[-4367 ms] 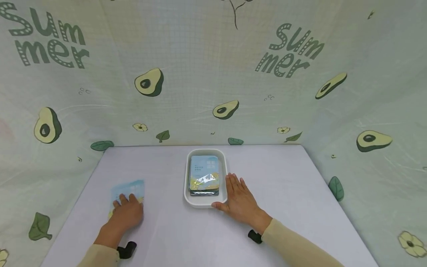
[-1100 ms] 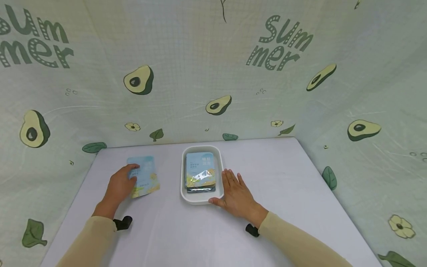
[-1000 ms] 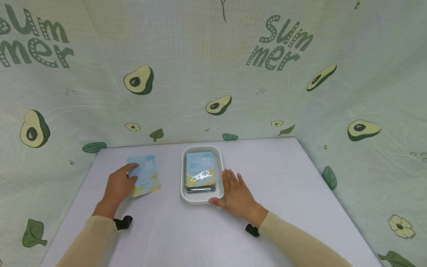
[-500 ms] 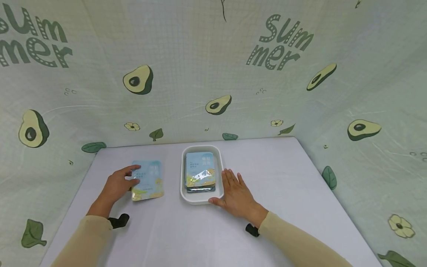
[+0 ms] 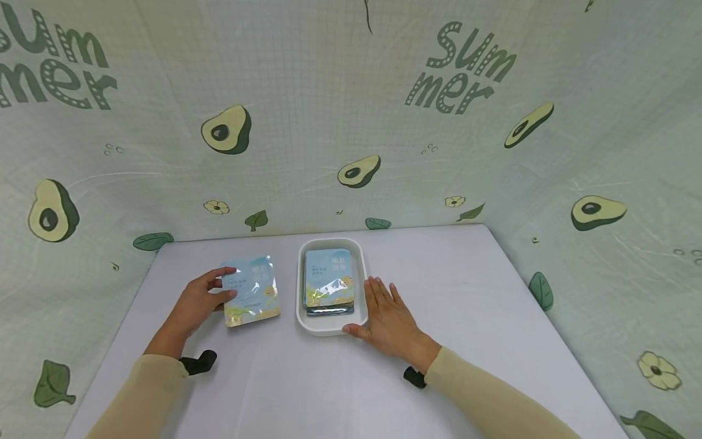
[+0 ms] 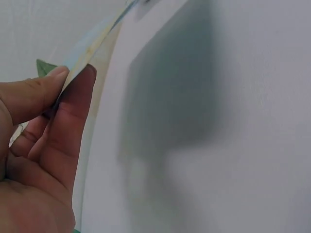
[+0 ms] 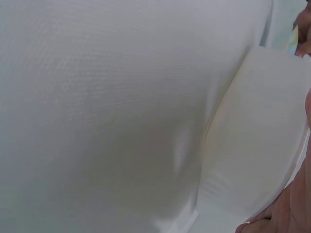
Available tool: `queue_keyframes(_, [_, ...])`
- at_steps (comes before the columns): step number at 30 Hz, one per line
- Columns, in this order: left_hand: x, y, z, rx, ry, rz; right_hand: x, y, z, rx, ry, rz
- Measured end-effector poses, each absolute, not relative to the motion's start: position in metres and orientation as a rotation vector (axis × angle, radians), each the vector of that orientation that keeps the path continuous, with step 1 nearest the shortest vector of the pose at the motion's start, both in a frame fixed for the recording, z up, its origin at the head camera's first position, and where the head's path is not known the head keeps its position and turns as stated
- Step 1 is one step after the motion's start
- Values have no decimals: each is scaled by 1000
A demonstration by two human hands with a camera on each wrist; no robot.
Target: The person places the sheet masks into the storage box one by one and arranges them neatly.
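My left hand (image 5: 198, 300) pinches the left edge of a flat light-blue sachet (image 5: 253, 292) with a yellow printed bottom. In the left wrist view, thumb and fingers clasp the thin sachet (image 6: 92, 48), which is raised off the table and casts a shadow on it. To its right stands a white oval-cornered tray (image 5: 326, 330). Inside the tray lies a small stack of matching sachets (image 5: 329, 277), the top one face up. My right hand (image 5: 388, 318) rests with straight fingers against the tray's right side, its thumb at the near right corner.
The white table (image 5: 307, 390) ends at its back edge against a hanging cloth (image 5: 296, 183) printed with avocados, leaves and lettering. Black wrist straps (image 5: 198, 363) show at both sleeves.
My left hand first lay over the sachet near the left front; it has since lifted it and carried it back and rightward, closer to the tray. My right hand stays at the tray.
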State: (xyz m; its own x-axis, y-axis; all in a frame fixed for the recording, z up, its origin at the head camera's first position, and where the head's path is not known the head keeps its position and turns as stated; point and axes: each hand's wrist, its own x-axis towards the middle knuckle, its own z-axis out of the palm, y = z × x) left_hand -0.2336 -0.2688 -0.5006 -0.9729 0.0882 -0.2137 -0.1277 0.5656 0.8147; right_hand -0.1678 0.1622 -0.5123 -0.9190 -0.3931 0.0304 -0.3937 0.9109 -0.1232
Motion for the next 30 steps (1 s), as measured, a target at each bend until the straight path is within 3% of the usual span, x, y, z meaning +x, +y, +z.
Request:
queue_keyframes(14, [-246,-248,-470,61,2431,1575,-168,162,-511,640,-3065,205])
queue_keyframes(30, [-286,-123,-479,113,2329,1594,-169,161,-514,612,-3068,237])
